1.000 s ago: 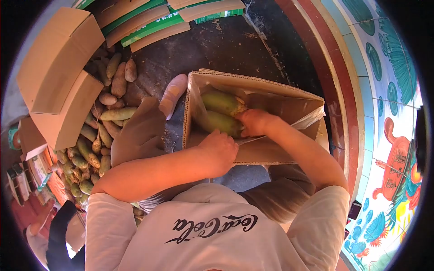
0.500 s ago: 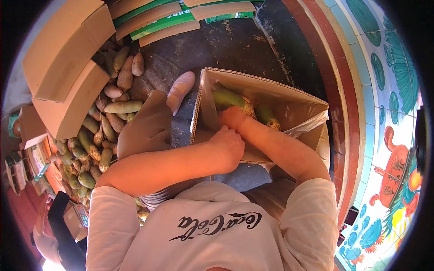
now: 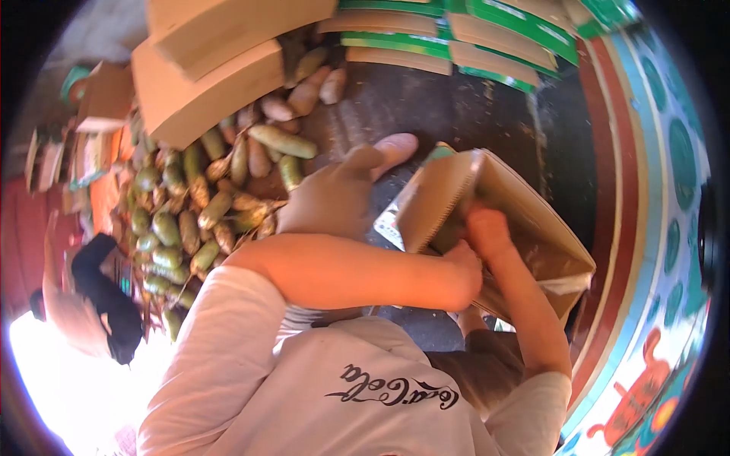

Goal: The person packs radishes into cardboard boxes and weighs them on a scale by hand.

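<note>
An open cardboard box [image 3: 433,201] stands tilted on the dark floor in front of me. My right hand [image 3: 487,229] reaches down inside it, blurred, with its fingers hidden. Close beside it, at the near side of the box opening, my left hand [image 3: 462,275] has its fingers curled. What it holds, if anything, is hidden. The inside of the box around my hands is too dark and blurred to make out its contents.
A large pile of green and brown gourds [image 3: 188,232] lies on the left. Cardboard boxes [image 3: 217,83] stand behind it, and green-edged flattened cartons [image 3: 395,42] at the back. A painted tile wall [image 3: 673,190] runs along the right. Another person [image 3: 84,315] is at the far left.
The view has swung, so most things appear farther right. The box has turned and tilts more toward me, both hands sit deeper in it, and the gourds seen inside are no longer visible.
</note>
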{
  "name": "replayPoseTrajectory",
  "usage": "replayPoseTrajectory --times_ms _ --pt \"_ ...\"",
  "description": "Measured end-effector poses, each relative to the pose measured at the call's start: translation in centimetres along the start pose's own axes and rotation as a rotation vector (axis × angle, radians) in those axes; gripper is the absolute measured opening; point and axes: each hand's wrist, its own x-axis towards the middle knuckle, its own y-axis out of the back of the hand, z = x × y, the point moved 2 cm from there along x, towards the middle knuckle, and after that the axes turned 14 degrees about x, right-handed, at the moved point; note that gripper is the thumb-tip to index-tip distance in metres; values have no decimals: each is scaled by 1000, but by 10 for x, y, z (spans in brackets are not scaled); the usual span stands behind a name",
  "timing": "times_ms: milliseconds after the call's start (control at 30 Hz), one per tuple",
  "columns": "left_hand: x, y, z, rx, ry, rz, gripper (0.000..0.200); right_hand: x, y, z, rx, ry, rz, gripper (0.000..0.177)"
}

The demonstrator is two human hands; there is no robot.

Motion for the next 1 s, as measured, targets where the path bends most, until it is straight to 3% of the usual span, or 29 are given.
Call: replayPoseTrajectory --times_ms 67,100,167,300,400,500,600,667,700,733,800,833,900,933,1000 --pt "2 3 0 48 -34 -75 31 13 1 20 -8 -132 249 50" --pt "6 3 -1 53 -38 -88 32 20 -14 32 -127 -90 159 33" --pt "14 0 1 54 -21 -89 33 32 -55 56 -290 23 59 16" --pt "32 -5 -4 42 21 -48 35 33 -55 38 -304 188 23 12" --pt "39 -6 -5 59 35 -27 37 48 -63 57 -71 -12 139 14" --pt "43 -6 -5 72 52 7 40 46 -67 59 -286 38 80 14" --pt "33 -4 1 64 72 46 45 23 -22 47 -257 -4 -156 18" --pt "-6 14 -12 68 69 94 51 0 7 22 49 20 130 21" --pt "-35 35 -18 47 74 140 48 -12 20 13 203 31 276 23" --pt "-55 39 -26 -6 94 287 45 -26 28 9 237 33 292 22" --pt "-95 36 -42 -139 133 682 38 -61 39 2 309 38 315 22" --pt "-132 40 -57 -232 216 669 38 -76 50 -12 319 -7 371 20" --pt "-199 10 -84 -236 483 1077 43 -100 62 -49 337 -96 477 17" --pt "-225 -13 -99 -195 638 1163 42 -112 56 -55 354 -113 509 17" --pt "-271 -77 -123 -339 946 1099 39 -132 44 -61 387 -147 575 18"
